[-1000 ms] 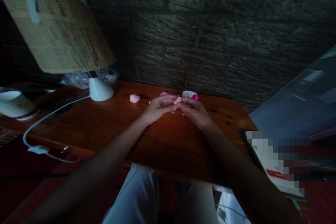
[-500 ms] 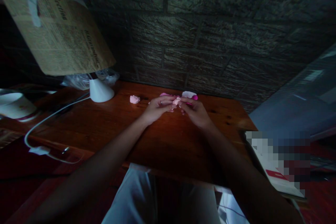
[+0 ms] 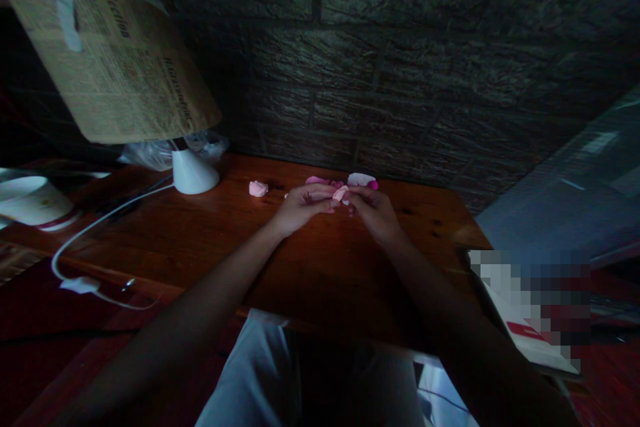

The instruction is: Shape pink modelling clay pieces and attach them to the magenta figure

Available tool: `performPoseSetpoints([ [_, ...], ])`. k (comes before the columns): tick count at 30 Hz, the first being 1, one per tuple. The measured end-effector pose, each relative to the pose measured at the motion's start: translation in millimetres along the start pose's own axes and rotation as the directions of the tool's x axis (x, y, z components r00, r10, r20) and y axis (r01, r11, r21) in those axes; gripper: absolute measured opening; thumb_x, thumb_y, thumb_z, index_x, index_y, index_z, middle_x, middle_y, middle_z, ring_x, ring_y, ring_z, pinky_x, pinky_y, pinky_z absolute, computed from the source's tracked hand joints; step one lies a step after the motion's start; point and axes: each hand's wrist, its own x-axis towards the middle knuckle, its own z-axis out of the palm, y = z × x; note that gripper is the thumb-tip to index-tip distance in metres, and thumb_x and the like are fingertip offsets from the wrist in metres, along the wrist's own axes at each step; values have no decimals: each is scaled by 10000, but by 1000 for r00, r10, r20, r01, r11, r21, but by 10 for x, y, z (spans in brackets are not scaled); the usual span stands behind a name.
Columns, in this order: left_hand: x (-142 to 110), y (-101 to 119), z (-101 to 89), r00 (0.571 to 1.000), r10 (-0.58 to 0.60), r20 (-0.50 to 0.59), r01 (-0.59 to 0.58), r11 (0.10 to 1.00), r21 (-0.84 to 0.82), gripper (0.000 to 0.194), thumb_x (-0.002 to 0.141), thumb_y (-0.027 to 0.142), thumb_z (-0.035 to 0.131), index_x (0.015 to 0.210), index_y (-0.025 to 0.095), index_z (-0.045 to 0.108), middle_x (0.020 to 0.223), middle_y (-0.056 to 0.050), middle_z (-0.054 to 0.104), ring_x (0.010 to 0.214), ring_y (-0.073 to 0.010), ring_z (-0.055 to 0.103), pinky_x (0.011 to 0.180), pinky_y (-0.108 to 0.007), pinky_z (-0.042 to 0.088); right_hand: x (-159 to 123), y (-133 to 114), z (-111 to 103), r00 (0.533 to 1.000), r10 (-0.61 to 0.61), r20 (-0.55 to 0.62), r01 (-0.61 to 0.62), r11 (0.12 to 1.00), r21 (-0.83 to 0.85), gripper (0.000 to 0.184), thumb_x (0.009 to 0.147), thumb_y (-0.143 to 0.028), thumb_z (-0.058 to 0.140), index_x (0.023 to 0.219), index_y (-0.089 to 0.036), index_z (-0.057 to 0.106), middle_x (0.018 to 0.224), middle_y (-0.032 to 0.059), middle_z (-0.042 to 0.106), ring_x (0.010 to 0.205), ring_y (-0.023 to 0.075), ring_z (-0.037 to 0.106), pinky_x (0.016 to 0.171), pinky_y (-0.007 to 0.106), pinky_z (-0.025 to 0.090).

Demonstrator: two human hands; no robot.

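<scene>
Between my fingertips is a small piece of pale pink clay [image 3: 341, 194], held over the far part of the wooden table. My left hand [image 3: 299, 208], with a ring on one finger, pinches it from the left. From the other side my right hand [image 3: 376, 213] grips it with thumb and fingers. Past the hands lie darker pink clay pieces [image 3: 316, 180], a flat whitish piece [image 3: 360, 178] and a small magenta ball [image 3: 373, 185], all partly covered by my fingers or each other. A larger pale pink lump [image 3: 259, 189] rests to the left.
A lamp [image 3: 195, 172] with a newsprint shade stands at the left of the table [image 3: 320, 273], its white cord hanging over the front edge. Farther left is a white cup [image 3: 35, 200]. Crumpled clear plastic [image 3: 150, 153] lies behind the lamp. A stone-block wall [image 3: 320, 60] closes the back.
Both hands stay in nearly the same place, with small finger movements. The pale pink piece between the fingertips has turned slightly and now looks more slanted. Other things lie as before.
</scene>
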Motion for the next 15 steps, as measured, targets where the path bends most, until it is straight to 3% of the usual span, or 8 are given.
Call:
performPoseSetpoints([
  [7,-6,5,28,999,-22,41,22,1000,-15,343,674,279,911,979,171,800,1028,-73,807,973,-214,753,921,-392,616,28,9,-19,976,197,-92,-178,967,182,205,646,-390,779,726,-203,754,714,13,678,617,114,553,603,271,485],
  [15,13,-35,-15,999,27,30,-27,1000,3,294,675,235,910,938,167,796,971,-54,799,915,-188,743,964,-415,586,-4,-35,1,999,38,24,-40,994,104,266,676,-429,798,827,-211,809,700,-2,675,585,104,517,581,277,455],
])
